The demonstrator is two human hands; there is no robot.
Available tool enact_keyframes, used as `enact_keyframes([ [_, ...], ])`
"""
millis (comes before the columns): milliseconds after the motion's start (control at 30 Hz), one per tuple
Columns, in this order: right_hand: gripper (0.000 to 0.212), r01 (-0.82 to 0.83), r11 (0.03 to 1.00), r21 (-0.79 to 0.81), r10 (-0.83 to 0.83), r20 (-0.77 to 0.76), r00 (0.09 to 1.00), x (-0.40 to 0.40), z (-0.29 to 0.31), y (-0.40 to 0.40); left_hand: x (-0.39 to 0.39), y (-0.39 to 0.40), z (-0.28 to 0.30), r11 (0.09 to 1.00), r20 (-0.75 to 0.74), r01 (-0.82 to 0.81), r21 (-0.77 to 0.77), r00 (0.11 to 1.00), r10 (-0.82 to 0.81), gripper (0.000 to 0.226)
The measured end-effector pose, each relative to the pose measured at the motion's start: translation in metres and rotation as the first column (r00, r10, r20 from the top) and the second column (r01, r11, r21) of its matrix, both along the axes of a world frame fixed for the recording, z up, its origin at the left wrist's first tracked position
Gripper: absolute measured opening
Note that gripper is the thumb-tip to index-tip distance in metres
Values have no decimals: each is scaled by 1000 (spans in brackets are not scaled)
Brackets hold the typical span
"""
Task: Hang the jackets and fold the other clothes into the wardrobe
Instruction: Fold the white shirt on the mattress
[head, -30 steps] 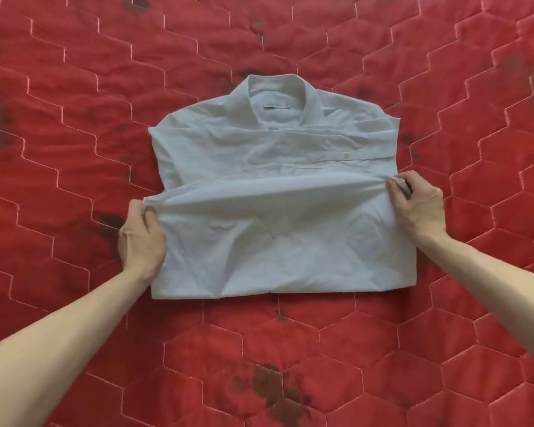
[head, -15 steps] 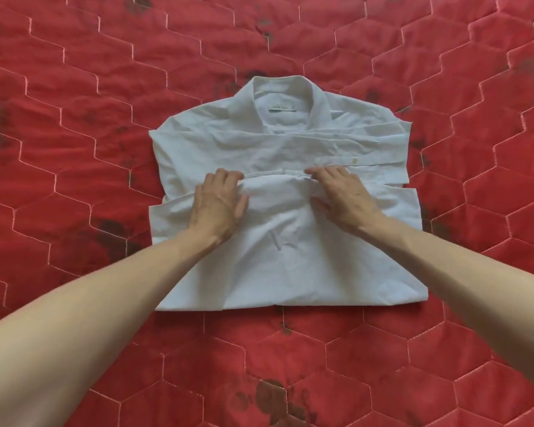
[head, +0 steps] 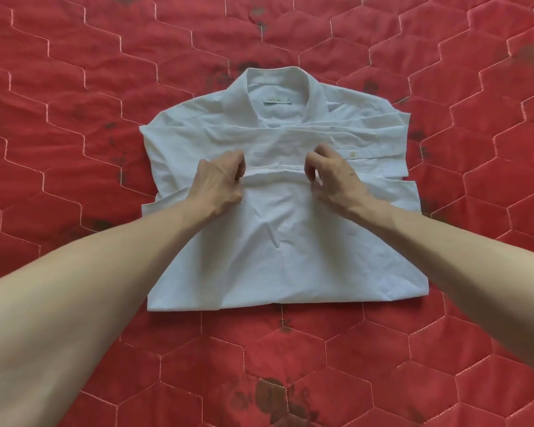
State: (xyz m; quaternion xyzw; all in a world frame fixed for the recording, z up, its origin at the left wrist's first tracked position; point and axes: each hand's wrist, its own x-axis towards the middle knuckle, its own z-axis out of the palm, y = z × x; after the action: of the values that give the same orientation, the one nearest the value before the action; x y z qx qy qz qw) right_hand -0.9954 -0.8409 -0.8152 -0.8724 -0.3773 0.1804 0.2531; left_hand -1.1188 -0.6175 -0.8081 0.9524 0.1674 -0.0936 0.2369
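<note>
Two sets of fingers (head: pixel 239 163) are now curling onto the folded-up hem at mid-shirt, having been lying flat on it a moment ago; left hand (head: pixel 221 183) and right hand (head: pixel 333 177) are pinching it, apparently readying another fold. One white shirt (head: pixel 278 241) is lying on one red quilted bed cover (head: pixel 74 118).

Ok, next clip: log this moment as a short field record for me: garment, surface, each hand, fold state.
garment: white collared shirt, collar at the far end
surface: red quilted cover with a hexagon stitch pattern and dark marks
left hand: left hand pinches the folded-up hem edge near the middle
right hand: right hand pinches the same edge, beside the left
fold state: lower part folded up over the body; not yet a compact fold
</note>
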Motion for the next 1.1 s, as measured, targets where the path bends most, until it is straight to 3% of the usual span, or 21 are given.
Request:
enact_keyframes([
  [100, 32, -12, 1000, -22, 17, 252, 968, -6, -3, -5, -8, -7, -2, 964, 124, 5, 267, 992, -39, 37],
  [167, 34, -82, 991, -107, 115, 355, 928, -11, -8, -9, -16, -15, -7, 947, 131, 54, 317, 986, -100, 33],
  [300, 46, -194, 944, -266, 270, 293, 917, -30, -24, -20, -34, -31, -22, 922, 16, 293, 254, 952, -307, 50],
  [400, 65, -161, 917, -365, 255, 227, 940, -47, -37, -38, -54, -43, -35, 906, -208, 357, 227, 927, -313, 68],
  [467, 68, -116, 919, -377, 205, 206, 957, -59, -43, -55, -75, -50, -40, 901, -262, 353, 252, 921, -287, 72],
  [667, 68, -63, 956, -285, 129, 218, 967, -106, -50, -119, -166, -62, -49, 869, -82, 438, 229, 898, -431, 70],
  [767, 72, -103, 965, -239, 166, 260, 951, -122, -55, -162, -218, -54, -56, 863, -36, 450, 229, 890, -454, 77],
  [933, 85, -311, 888, -338, 416, 304, 857, -128, -55, -212, -259, -29, -51, 849, -107, 473, 236, 881, -462, 72],
  [1100, 67, -374, 866, -331, 476, 325, 817, -104, -44, -217, -241, -11, -34, 860, -234, 447, 248, 889, -394, 79],
])
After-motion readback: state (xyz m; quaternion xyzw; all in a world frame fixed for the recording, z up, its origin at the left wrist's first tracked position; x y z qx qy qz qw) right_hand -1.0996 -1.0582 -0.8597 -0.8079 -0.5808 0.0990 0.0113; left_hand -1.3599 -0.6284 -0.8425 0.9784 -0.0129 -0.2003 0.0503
